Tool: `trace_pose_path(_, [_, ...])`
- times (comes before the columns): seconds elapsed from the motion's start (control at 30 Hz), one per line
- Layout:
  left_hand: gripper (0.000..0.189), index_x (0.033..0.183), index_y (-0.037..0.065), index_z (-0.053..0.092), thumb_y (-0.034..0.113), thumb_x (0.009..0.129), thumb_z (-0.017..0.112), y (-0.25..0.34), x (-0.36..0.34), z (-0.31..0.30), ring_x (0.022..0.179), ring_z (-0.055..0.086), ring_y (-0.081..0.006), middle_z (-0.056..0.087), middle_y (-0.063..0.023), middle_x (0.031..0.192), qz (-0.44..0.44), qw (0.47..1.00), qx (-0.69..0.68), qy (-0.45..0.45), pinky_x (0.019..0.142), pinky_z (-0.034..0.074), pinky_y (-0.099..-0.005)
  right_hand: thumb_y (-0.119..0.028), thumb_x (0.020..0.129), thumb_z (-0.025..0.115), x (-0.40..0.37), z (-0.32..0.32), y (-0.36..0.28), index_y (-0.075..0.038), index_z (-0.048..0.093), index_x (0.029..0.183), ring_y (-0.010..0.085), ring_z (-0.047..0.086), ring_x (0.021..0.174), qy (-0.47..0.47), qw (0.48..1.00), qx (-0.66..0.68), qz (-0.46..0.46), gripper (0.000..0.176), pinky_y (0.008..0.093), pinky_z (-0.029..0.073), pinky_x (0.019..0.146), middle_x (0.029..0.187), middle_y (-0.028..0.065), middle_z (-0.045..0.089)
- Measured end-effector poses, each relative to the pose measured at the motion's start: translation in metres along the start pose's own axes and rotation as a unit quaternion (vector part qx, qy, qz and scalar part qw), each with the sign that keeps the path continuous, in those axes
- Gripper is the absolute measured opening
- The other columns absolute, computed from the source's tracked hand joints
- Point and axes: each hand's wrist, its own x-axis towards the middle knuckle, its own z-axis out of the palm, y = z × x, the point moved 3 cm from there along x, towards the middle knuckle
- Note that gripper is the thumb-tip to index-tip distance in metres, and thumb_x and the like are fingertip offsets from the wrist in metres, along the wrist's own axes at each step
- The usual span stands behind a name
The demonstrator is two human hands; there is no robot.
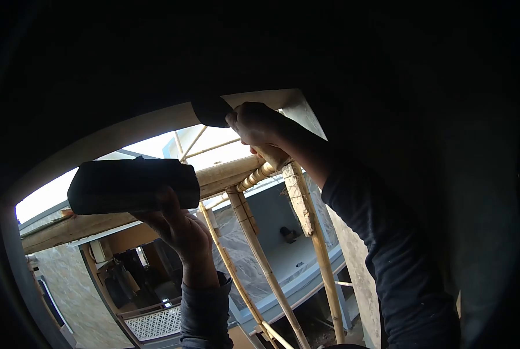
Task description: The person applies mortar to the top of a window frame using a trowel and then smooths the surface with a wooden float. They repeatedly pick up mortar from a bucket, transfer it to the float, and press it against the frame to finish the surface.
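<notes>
My left hand (181, 230) is raised at the left of centre, fingers closed under and around a dark, thick, rectangular slab (135, 187). The slab is almost a silhouette; its upper edge is slightly uneven, and what it is made of cannot be told. Higher up and to the right, my right hand (258, 123) is in a fist around a trowel, whose dark flat blade (209, 110) points left. That blade overlaps the pale underside of the opening's top edge (155, 120). The trowel's handle is mostly hidden by my fingers.
Dark wall surrounds the opening above and to the right. Just outside stand bamboo poles (265, 262), lashed to a horizontal timber beam (117, 224). Beyond are a neighbouring building with a white lattice railing (152, 324), hanging clothes (122, 279) and a grey-walled recess (277, 221).
</notes>
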Motion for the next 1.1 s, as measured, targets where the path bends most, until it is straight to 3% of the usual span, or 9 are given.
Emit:
trace_pose_path(0.27, [0.063, 0.147, 0.012, 0.025, 0.026, 0.095, 0.057, 0.021, 0.034, -0.056, 0.133, 0.040, -0.0229, 0.034, -0.0107, 0.147, -0.090, 0.989, -0.079, 0.092, 0.112, 0.033, -0.0396, -0.015, 0.078, 0.062, 0.012, 0.025, 0.125, 0.001, 0.059, 0.106, 0.0331, 0.068, 0.080, -0.031, 0.907, -0.417, 0.041, 0.033, 0.0433, 0.055, 0.068, 0.092, 0.0182, 0.069])
trace_pose_path(0.4, [0.061, 0.147, 0.012, 0.025, 0.024, 0.096, 0.056, 0.022, 0.050, -0.100, 0.133, 0.041, -0.0225, 0.034, -0.0107, 0.148, -0.076, 0.992, -0.032, 0.095, 0.113, 0.033, -0.0389, -0.019, 0.079, 0.067, 0.008, 0.016, 0.077, 0.001, 0.058, 0.105, 0.0306, 0.068, 0.078, 0.001, 0.994, 0.012, 0.106, 0.034, 0.0413, 0.055, 0.067, 0.091, 0.0205, 0.068])
trace_pose_path(0.43, [0.061, 0.147, 0.012, 0.025, 0.024, 0.096, 0.056, 0.022, 0.052, -0.104, 0.133, 0.041, -0.0225, 0.034, -0.0107, 0.148, -0.078, 0.992, -0.032, 0.094, 0.113, 0.033, -0.0389, -0.014, 0.077, 0.070, -0.002, 0.011, 0.034, 0.000, 0.059, 0.105, 0.0292, 0.069, 0.079, -0.016, 0.915, 0.315, 0.253, 0.034, 0.0395, 0.056, 0.069, 0.093, 0.0181, 0.068])
trace_pose_path(0.47, [0.061, 0.147, 0.012, 0.025, 0.024, 0.096, 0.056, 0.023, 0.054, -0.109, 0.133, 0.040, -0.0227, 0.035, -0.0107, 0.147, -0.076, 0.992, -0.036, 0.099, 0.113, 0.033, -0.0391, -0.010, 0.082, 0.064, 0.012, 0.004, -0.001, 0.001, 0.059, 0.105, 0.0300, 0.069, 0.079, -0.025, 0.999, -0.032, 0.022, 0.027, 0.0390, 0.057, 0.068, 0.094, 0.0171, 0.069])
trace_pose_path(0.5, [0.061, 0.147, 0.012, 0.025, 0.023, 0.096, 0.056, 0.024, 0.056, -0.114, 0.133, 0.040, -0.0228, 0.035, -0.0108, 0.147, -0.075, 0.991, -0.039, 0.104, 0.113, 0.033, -0.0393, -0.032, 0.097, 0.051, 0.023, 0.017, -0.020, -0.002, 0.057, 0.099, 0.0217, 0.064, 0.051, 0.038, 0.996, 0.068, 0.038, 0.031, 0.0337, 0.053, 0.043, 0.070, 0.0133, 0.061])
trace_pose_path(0.6, [0.063, 0.147, 0.012, 0.023, 0.022, 0.096, 0.057, 0.032, 0.065, -0.116, 0.132, 0.041, -0.0229, 0.036, -0.0111, 0.147, -0.073, 0.991, -0.080, 0.082, 0.112, 0.033, -0.0387, -0.010, 0.075, 0.071, 0.037, 0.019, -0.115, 0.002, 0.060, 0.102, 0.0267, 0.069, 0.080, 0.055, 0.969, -0.207, -0.121, 0.032, 0.0367, 0.058, 0.071, 0.092, 0.0150, 0.066])
trace_pose_path(0.8, [0.065, 0.148, 0.013, 0.021, 0.022, 0.095, 0.059, 0.049, 0.085, -0.125, 0.132, 0.041, -0.0229, 0.036, -0.0113, 0.146, -0.095, 0.984, -0.127, 0.083, 0.113, 0.032, -0.0397, -0.019, 0.097, 0.048, 0.034, 0.022, -0.177, 0.002, 0.062, 0.101, 0.0267, 0.068, 0.082, 0.062, 0.958, -0.231, -0.159, 0.026, 0.0366, 0.056, 0.077, 0.094, 0.0181, 0.067])
trace_pose_path(1.0, [0.071, 0.149, 0.014, 0.018, 0.024, 0.093, 0.061, 0.055, 0.104, -0.156, 0.132, 0.040, -0.0244, 0.037, -0.0116, 0.145, -0.094, 0.984, -0.118, 0.092, 0.113, 0.032, -0.0401, -0.029, 0.100, 0.040, 0.019, 0.021, -0.063, 0.002, 0.060, 0.101, 0.0333, 0.067, 0.084, 0.082, 0.989, -0.056, 0.112, 0.037, 0.0397, 0.053, 0.078, 0.086, 0.0235, 0.066])
trace_pose_path(1.1, [0.070, 0.149, 0.013, 0.017, 0.023, 0.094, 0.059, 0.058, 0.110, -0.166, 0.135, 0.037, -0.0244, 0.031, -0.0126, 0.148, -0.099, 0.986, -0.097, 0.094, 0.113, 0.031, -0.0396, -0.033, 0.098, 0.046, 0.028, 0.035, 0.001, -0.001, 0.058, 0.103, 0.0320, 0.067, 0.070, 0.033, 0.915, -0.403, -0.003, 0.035, 0.0426, 0.055, 0.062, 0.076, 0.0212, 0.064])
